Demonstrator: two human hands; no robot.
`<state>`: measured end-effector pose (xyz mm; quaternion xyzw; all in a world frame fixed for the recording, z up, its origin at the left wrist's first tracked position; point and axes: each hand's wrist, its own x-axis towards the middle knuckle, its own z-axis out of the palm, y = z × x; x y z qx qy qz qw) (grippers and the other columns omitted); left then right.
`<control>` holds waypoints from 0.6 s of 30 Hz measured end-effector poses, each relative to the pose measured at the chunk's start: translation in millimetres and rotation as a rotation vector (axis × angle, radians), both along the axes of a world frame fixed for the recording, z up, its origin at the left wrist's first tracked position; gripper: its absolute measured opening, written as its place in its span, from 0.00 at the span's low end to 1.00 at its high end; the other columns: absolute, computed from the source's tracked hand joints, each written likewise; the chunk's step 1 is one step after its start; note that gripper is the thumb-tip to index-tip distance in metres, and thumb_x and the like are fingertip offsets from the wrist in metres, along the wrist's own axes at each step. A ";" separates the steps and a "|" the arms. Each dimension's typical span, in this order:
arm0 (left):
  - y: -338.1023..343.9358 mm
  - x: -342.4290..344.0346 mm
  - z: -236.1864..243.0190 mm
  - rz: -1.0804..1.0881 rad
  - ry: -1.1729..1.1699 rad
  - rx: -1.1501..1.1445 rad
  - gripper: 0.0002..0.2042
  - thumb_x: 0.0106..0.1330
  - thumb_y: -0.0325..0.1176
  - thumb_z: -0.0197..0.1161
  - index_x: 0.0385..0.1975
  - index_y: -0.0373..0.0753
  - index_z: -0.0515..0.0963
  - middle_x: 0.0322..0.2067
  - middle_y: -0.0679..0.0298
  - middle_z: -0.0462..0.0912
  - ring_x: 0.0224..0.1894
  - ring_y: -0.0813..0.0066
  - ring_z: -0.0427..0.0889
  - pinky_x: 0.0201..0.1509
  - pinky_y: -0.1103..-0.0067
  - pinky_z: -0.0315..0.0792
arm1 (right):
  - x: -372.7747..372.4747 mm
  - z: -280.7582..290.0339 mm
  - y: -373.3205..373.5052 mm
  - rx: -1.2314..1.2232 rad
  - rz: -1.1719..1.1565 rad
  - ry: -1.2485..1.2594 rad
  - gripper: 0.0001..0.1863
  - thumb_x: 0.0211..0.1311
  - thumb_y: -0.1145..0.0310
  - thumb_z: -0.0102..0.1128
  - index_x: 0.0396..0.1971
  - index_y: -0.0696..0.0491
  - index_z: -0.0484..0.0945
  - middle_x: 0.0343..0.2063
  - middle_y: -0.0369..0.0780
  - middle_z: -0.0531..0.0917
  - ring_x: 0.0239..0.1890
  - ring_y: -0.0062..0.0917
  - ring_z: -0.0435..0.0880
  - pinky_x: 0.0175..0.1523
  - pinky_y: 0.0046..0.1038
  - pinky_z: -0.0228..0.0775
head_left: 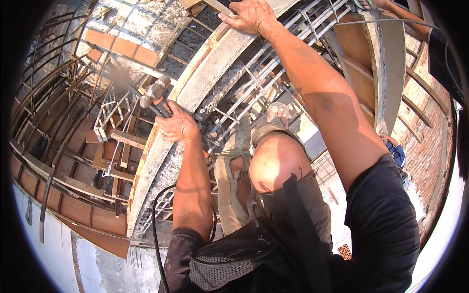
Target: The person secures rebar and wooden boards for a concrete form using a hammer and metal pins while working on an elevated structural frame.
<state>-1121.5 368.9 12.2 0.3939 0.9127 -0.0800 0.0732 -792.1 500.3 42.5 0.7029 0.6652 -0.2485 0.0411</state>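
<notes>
The left hand (177, 123) is closed around the handle of a grey steel-headed hammer (152, 93), whose blurred head hangs just above the upper edge of a long curved grey-and-brown timber form board (215, 58). The right hand (250, 15) lies further up the same board, fingers spread fairly wide and hooked over its edge, gripping nothing else. Judging by what lies here, the work is well underway but not finished: the board already stands along a curved cage of grey steel reinforcing bars (273, 80), and rough concrete clings to its inner face, yet the bars are still bare and open, and loose brown wooden battens (128, 138) lie scattered to the left. Room is tight. The person's bent knee (278, 161) sits against the bars, the board's edge runs directly under both hands, and a red brick wall (425, 141) closes in on the right. The hammer's only free swing seems to be up and to the left, over the battens.
</notes>
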 end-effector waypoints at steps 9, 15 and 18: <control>2.4 7.5 8.5 -0.007 -0.044 0.108 0.25 0.56 0.56 0.66 0.30 0.37 0.75 0.31 0.55 0.82 0.38 0.52 0.79 0.57 0.61 0.62 | -2.2 -21.5 4.9 -0.073 0.091 -0.175 0.33 0.68 0.35 0.43 0.41 0.51 0.84 0.30 0.45 0.87 0.40 0.39 0.87 0.53 0.42 0.76; 0.2 1.4 8.1 0.020 -0.032 0.083 0.24 0.56 0.57 0.67 0.31 0.38 0.75 0.31 0.56 0.81 0.40 0.53 0.79 0.58 0.61 0.61 | -9.0 -22.4 6.4 -0.085 0.098 -0.171 0.33 0.69 0.37 0.42 0.39 0.53 0.83 0.29 0.46 0.87 0.41 0.39 0.86 0.56 0.42 0.73; -0.2 3.8 6.1 -0.005 -0.073 0.089 0.27 0.56 0.59 0.66 0.33 0.37 0.75 0.30 0.54 0.82 0.39 0.51 0.79 0.57 0.60 0.61 | -1.6 -21.0 5.7 -0.070 0.110 -0.162 0.32 0.69 0.37 0.43 0.39 0.52 0.82 0.28 0.46 0.87 0.40 0.39 0.86 0.55 0.42 0.73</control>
